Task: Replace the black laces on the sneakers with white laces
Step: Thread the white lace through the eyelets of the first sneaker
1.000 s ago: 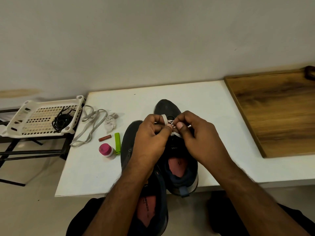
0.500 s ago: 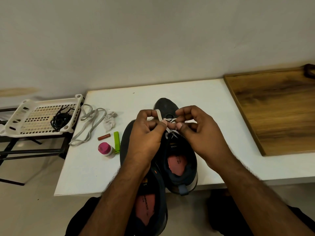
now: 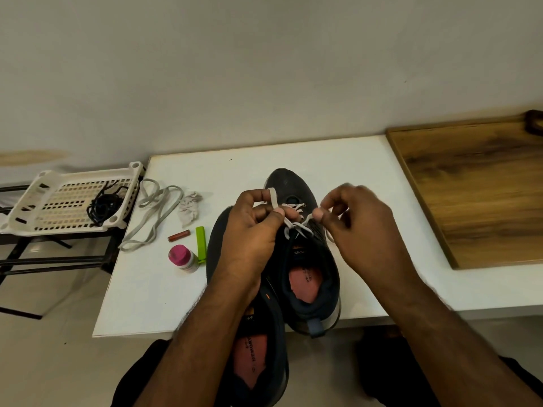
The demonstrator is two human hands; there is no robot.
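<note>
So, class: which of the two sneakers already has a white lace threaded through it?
The right-hand sneaker, flat on the table: both hands pull its white lace. The other sneaker shows none.

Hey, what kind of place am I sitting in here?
Probably a plain indoor room with a makeshift work spot: a small white table against a bare wall, a wooden board beside it, and a white plastic basket on a rack.

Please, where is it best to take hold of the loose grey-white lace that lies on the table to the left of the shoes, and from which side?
Probably at the near looped end of the loose lace, at about, pinched from above. It lies flat on the white table, so only its top face offers itself, and that end sits apart from the crumpled cloth, the basket and the small red cylinder.
</note>
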